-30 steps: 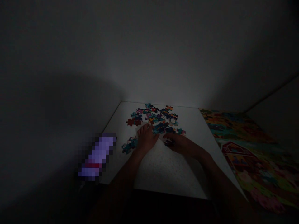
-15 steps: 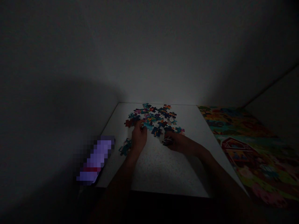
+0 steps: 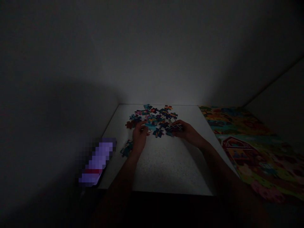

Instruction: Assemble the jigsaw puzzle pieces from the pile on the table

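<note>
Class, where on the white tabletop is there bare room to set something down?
The widest bare patch on the tabletop lies between the forearms, nearer than the puzzle pieces. Another lies between the right hand and the barn picture. The far middle is crowded with pieces, and more sit beside the left hand.

Small jigsaw pieces with knobs and notches, printed in many colours, lie loosely crowded beyond both hands. Dark pieces with pale edges (image 3: 174, 127), apparently several together, are gripped in the right hand (image 3: 183, 129), tilted. A teal piece (image 3: 150, 124) sits at the left hand's (image 3: 139, 136) fingertips; a navy-and-orange piece (image 3: 158, 132) lies between the hands. Dark green pieces (image 3: 126, 148) rest left of the left hand, a reddish-brown piece (image 3: 129, 124) beyond them.
</note>
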`<state>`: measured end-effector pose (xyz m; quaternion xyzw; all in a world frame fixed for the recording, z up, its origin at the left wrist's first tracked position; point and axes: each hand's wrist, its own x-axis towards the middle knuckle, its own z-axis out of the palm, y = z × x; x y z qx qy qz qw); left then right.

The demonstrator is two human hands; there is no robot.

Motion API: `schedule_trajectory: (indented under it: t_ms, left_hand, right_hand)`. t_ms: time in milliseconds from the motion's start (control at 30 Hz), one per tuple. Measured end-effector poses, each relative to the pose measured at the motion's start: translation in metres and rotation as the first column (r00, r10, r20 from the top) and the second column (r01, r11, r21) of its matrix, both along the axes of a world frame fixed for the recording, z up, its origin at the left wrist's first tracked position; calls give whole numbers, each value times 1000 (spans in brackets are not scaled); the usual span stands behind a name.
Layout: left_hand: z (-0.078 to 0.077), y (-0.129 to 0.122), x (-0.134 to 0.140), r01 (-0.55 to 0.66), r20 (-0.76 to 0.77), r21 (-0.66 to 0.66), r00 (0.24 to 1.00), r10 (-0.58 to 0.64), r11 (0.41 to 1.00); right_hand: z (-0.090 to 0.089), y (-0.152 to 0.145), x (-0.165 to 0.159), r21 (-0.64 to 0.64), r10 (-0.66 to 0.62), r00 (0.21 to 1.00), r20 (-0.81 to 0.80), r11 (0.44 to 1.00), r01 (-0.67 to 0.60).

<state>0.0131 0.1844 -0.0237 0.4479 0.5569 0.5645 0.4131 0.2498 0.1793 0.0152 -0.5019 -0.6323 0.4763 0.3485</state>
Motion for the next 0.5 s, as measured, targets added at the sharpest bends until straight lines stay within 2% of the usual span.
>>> schedule_trajectory:
  t_ms: [100,200,267,367,433,500]
  left_hand:
    - [1,4,-8,-143,-108,-29,984,139,989]
    - [5,3,-19,-249,-351,19,905,240,968]
    - [9,0,-25,-305,-547,49,789,281,951]
    - [12,-7,-22,-385,-778,152,521,351,910]
    - [11,-13,-10,-324,-845,230,401,354,918]
    - [6,-20,7,-141,-894,206,376,245,968]
  right_hand:
    - [-2,2,2,-26,-69,998,-5,997,69]
    - [-1,3,4,-66,-87,995,-43,994,84]
    - [0,3,4,-78,-86,994,-62,994,81]
    - [0,4,5,-92,-99,992,-72,991,92]
    - [-1,5,7,-111,-122,988,-91,988,111]
    - [-5,5,8,-133,-147,982,-118,982,131]
